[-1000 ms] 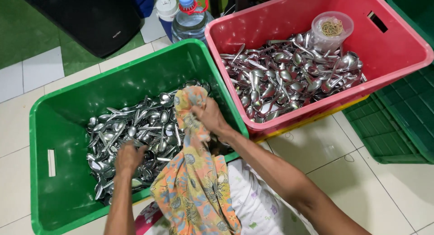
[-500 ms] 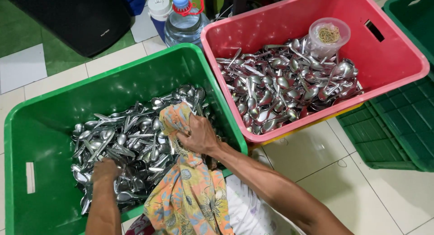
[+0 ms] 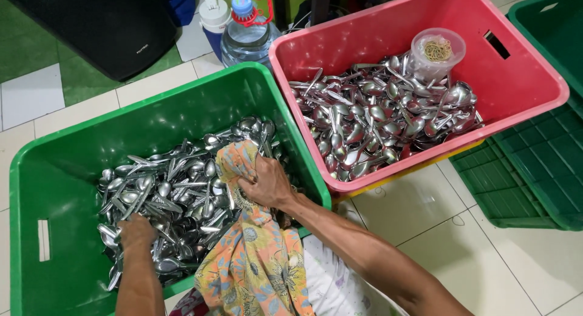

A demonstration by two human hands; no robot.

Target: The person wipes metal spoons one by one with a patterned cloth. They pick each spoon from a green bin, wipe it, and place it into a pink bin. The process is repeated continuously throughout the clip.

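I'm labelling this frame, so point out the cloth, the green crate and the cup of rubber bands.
cloth point(image 3: 258, 261): head view, on its hanging patterned middle.
green crate point(image 3: 182, 88): head view, on its far rim.
cup point(image 3: 425, 64): head view, on its clear side wall.

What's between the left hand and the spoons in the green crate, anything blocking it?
Nothing visible. The left hand already rests directly on the pile of spoons in the green crate. The patterned cloth gripped by the right hand drapes over the crate's near edge, off to the side.
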